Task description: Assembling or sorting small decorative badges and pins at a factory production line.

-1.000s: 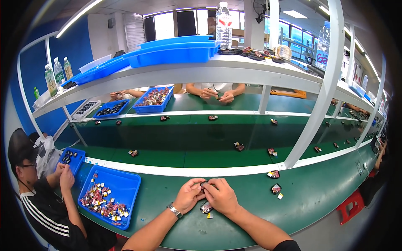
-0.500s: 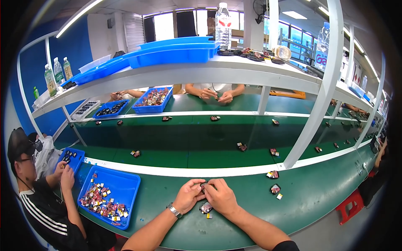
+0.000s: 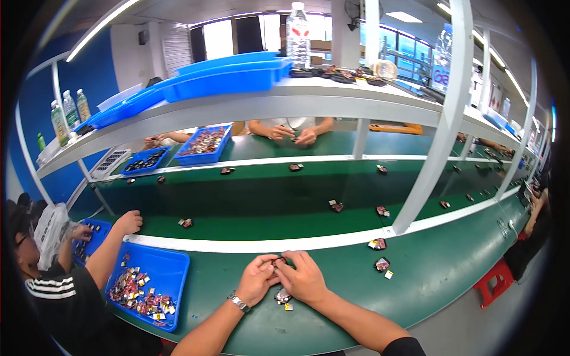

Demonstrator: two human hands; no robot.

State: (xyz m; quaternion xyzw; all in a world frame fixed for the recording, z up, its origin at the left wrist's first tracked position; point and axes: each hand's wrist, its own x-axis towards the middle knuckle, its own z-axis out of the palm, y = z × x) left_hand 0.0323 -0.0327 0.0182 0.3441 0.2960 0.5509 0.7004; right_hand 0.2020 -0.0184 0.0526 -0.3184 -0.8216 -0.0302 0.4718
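Two hands pinched on one small dark part

The left hand (image 3: pixel 255 282) and right hand (image 3: pixel 305 281) meet at the fingertips, both closed on a small dark part (image 3: pixel 278 261). It is held just above the tabletop (image 3: pixel 350 296), and the fingers hide most of it, so its exact shape cannot be told.

It looks very light, with a stiff shell, perhaps slightly slick. A fingertip pinch on its outer edges should suit it; hard squeezing could harm anything delicate inside.

Just below the hands, a loose piece (image 3: pixel 283 296) lies on the tabletop, with a yellow-and-white tab (image 3: pixel 289 307) beside it. The tab seems light and easily bent, so the piece is better lifted by its body.

Left of the hands, a blue tray (image 3: pixel 169 267) holds a jumble of small red, white and yellow pieces (image 3: pixel 139 291). A neighbour's hand (image 3: pixel 129 222) is out beyond its far edge. Well to the right, two dark-edged pieces (image 3: pixel 382 264) lie near the white rail (image 3: pixel 309 244).
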